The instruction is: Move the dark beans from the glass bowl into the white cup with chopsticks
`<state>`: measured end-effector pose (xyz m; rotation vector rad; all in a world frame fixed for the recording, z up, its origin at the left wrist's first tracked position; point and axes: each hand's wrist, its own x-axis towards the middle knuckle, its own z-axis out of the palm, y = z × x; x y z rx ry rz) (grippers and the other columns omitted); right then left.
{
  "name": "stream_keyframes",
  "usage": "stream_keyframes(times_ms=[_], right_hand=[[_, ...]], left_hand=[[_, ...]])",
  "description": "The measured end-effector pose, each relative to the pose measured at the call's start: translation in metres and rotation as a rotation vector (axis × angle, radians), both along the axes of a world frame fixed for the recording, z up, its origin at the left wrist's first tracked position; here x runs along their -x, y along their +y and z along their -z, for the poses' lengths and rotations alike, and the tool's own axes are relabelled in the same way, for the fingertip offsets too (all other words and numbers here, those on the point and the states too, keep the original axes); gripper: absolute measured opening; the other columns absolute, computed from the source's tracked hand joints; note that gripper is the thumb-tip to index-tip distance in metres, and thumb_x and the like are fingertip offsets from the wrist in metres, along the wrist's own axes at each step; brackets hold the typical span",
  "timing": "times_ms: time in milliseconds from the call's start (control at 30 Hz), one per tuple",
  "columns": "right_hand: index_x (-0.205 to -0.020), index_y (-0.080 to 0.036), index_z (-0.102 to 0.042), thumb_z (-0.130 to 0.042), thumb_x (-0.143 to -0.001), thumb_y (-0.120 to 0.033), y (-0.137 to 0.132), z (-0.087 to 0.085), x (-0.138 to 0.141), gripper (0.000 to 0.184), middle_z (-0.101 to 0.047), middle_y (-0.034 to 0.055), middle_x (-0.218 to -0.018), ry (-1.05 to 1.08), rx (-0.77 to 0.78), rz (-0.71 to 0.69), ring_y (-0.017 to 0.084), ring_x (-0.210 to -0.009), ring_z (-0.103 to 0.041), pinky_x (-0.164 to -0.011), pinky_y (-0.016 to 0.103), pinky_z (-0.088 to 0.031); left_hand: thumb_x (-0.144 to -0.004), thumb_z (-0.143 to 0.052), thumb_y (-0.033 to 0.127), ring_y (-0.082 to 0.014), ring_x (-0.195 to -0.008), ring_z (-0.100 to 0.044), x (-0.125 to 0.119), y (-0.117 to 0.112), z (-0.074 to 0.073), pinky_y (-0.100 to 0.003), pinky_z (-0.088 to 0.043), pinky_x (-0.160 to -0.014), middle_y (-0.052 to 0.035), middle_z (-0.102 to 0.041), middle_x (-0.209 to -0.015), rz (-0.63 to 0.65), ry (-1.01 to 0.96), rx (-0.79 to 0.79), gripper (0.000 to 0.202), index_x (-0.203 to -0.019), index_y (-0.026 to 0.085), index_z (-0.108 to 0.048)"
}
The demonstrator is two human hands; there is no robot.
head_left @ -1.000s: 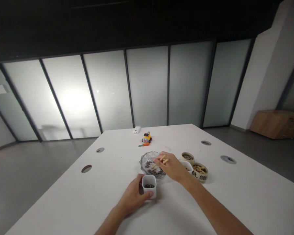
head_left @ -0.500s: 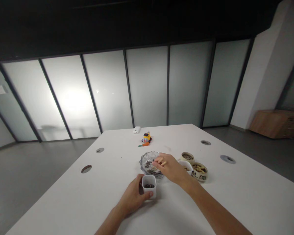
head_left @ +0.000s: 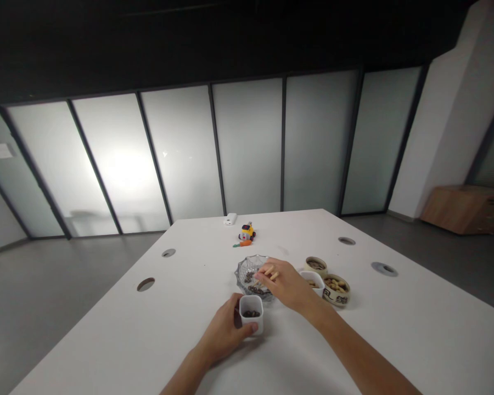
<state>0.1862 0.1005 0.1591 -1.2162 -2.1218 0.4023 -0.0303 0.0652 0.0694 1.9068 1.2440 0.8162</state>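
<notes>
My left hand (head_left: 226, 328) is closed around a small white square cup (head_left: 252, 325) with dark, bean-like pieces at its bottom. Over the right side of a clear glass bowl (head_left: 242, 274) is my right hand (head_left: 280, 281), its fingers closed on a pair of wooden chopsticks (head_left: 270, 271). The chopstick tips point down into the bowl, among more of the small dark pieces (head_left: 255, 288). Whether a piece is pinched between the tips is too small to tell. The cup stands just in front of the bowl.
Right of my right hand are a white container (head_left: 316, 285), a pot of peanuts (head_left: 336, 291) and another round pot (head_left: 315, 265). Behind the bowl lie a toy carrot (head_left: 243, 243), a yellow toy vehicle (head_left: 247, 232) and a white device (head_left: 230, 219). Round holes pierce the white table (head_left: 181, 318).
The chopsticks have shifted slightly within the bowl, with a small turn of my right hand. My left hand and the cup stay in place.
</notes>
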Motion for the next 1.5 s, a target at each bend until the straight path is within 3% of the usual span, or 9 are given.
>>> stream_keyframes(times_ms=[600,833,1067,1267,1500], right_hand=[[-0.072,-0.020,-0.072,-0.060,-0.103,-0.023,0.003,0.007,-0.002,0.033,-0.073,0.0052,-0.086,0.006,-0.051,-0.071,0.022,-0.082,-0.069,-0.078,0.033,-0.049],[-0.075,-0.022,-0.073,-0.056,-0.106,-0.033,-0.003,-0.022,-0.025,0.037,-0.074,0.0050,-0.083,0.157,-0.146,-0.081,0.021,-0.077,-0.069,-0.075,0.031,-0.052],[-0.086,-0.022,-0.076,-0.058,-0.102,-0.053,-0.014,-0.040,-0.038,0.039,-0.077,0.0057,-0.088,0.337,0.058,-0.116,0.022,-0.078,-0.076,-0.067,0.029,-0.060],[-0.080,-0.022,-0.073,-0.051,-0.107,-0.046,-0.007,-0.030,-0.029,0.042,-0.075,0.0063,-0.086,0.184,-0.147,-0.061,0.022,-0.082,-0.070,-0.081,0.033,-0.056],[-0.082,-0.020,-0.075,-0.057,-0.106,-0.041,0.013,0.006,-0.021,0.037,-0.074,0.0064,-0.089,0.167,-0.060,-0.138,0.022,-0.086,-0.069,-0.087,0.033,-0.053]], left_hand=[[-0.084,-0.077,0.042,-0.0261,-0.095,-0.066,0.001,0.002,0.006,-0.031,-0.046,-0.081,-0.0056,-0.074,-0.105,0.019,-0.032,0.009,0.043,-0.115,0.018,-0.061],[-0.083,-0.078,0.039,-0.0266,-0.098,-0.066,0.003,0.003,0.007,-0.031,-0.047,-0.083,-0.0059,-0.074,-0.108,0.017,-0.031,0.018,0.043,-0.117,0.018,-0.062],[-0.084,-0.078,0.046,-0.0259,-0.096,-0.065,0.002,0.002,0.005,-0.031,-0.047,-0.082,-0.0065,-0.074,-0.108,0.013,-0.022,0.012,0.046,-0.117,0.018,-0.061],[-0.084,-0.077,0.047,-0.0260,-0.095,-0.066,0.001,0.002,0.004,-0.031,-0.047,-0.083,-0.0058,-0.074,-0.105,0.019,-0.033,0.011,0.044,-0.114,0.019,-0.061],[-0.084,-0.076,0.047,-0.0265,-0.096,-0.066,0.000,0.001,0.002,-0.032,-0.047,-0.083,-0.0068,-0.074,-0.107,0.019,-0.020,0.005,0.045,-0.115,0.019,-0.061]])
